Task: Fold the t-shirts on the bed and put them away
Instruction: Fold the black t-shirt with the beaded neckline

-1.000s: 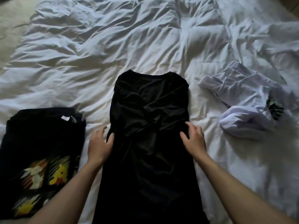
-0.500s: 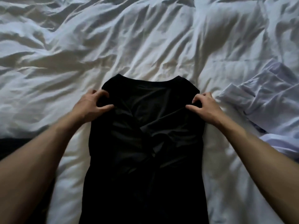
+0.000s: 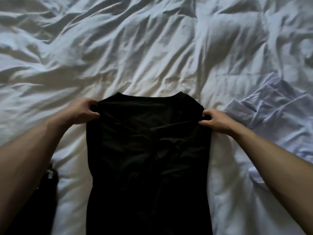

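From the head camera, a black t-shirt lies flat on the rumpled white bed, sleeves folded in. The left hand pinches its left shoulder corner; the right hand pinches the right corner. A pale shirt lies to the right, and another dark garment at lower left.

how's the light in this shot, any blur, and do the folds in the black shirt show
Head view: dim, uneven light, the white duvet brightest mid-frame, shadowed in its creases; the black t-shirt is nearly featureless, only faint folds showing; soft overall, edges smeared at the left; left hand and right hand read clearly.
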